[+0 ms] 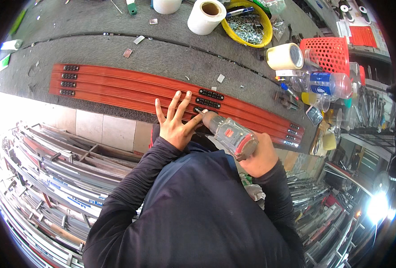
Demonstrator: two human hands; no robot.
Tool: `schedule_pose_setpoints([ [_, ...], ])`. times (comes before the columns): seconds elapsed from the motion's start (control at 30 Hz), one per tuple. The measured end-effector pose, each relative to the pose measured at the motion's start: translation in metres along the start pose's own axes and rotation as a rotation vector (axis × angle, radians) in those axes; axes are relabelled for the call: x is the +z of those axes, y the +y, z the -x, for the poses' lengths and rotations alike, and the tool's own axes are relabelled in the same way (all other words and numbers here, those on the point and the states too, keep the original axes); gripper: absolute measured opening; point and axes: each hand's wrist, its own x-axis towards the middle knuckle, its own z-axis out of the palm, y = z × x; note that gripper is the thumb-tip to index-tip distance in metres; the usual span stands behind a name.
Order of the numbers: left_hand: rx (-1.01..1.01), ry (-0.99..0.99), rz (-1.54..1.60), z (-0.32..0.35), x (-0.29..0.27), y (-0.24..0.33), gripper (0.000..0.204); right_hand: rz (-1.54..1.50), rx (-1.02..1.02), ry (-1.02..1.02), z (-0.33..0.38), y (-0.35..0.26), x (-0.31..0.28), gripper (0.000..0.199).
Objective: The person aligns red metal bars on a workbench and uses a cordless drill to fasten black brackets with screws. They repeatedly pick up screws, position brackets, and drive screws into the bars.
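Note:
Reddish-brown profile strips (pixel 131 85) lie side by side across the near edge of the workbench. Small black roller blocks (pixel 211 94) sit on them in groups at the left end, the middle and the right end. My right hand (pixel 261 156) is wrapped round the handle of a cordless drill (pixel 233 136), whose bit points at the middle block nearest me. My left hand (pixel 175 123) rests on the strips with fingers spread, its index finger and thumb side close to the drill's tip. Whether those fingers pinch a screw there is too small to tell.
A yellow bowl (pixel 248 30) of screws and white rolls (pixel 205 18) stand at the back of the bench (pixel 95 49). To the right are a tape roll (pixel 285 56), a red basket (pixel 325 53) and a plastic bottle (pixel 327 85). Racks of metal profiles (pixel 59 178) stand at lower left.

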Motion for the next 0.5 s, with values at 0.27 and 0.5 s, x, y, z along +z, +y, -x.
schedule_pose_setpoints([
  [0.27,0.011,0.009,-0.008,0.000,0.001,-0.003,0.044,0.366,0.063,-0.181,-0.038,-0.032,-0.028,0.037],
  [0.5,0.002,0.106,0.053,-0.002,0.004,-0.002,0.025,0.451,0.048,-0.184,-0.048,-0.036,-0.027,0.043],
])
